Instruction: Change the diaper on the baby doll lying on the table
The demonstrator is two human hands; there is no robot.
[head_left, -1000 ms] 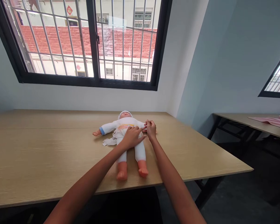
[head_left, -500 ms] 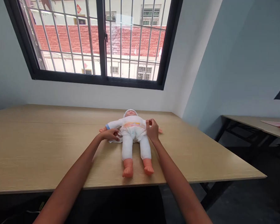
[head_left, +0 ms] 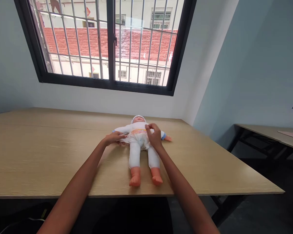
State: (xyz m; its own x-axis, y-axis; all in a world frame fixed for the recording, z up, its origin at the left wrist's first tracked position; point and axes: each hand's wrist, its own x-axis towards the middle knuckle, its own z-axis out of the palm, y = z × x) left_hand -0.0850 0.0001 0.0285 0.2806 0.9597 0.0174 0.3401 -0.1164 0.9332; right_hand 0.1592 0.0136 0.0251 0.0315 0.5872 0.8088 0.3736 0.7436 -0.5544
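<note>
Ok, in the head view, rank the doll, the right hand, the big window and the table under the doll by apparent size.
1. Table
2. Window
3. Doll
4. Right hand

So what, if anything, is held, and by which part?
Left hand: the diaper, by its side flap. Right hand: cannot be told.

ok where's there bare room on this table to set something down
Bare table lies left of the left hand and right of the right forearm. Crowded: the middle of the doll, with the left hand and right hand at its diaper.
</note>
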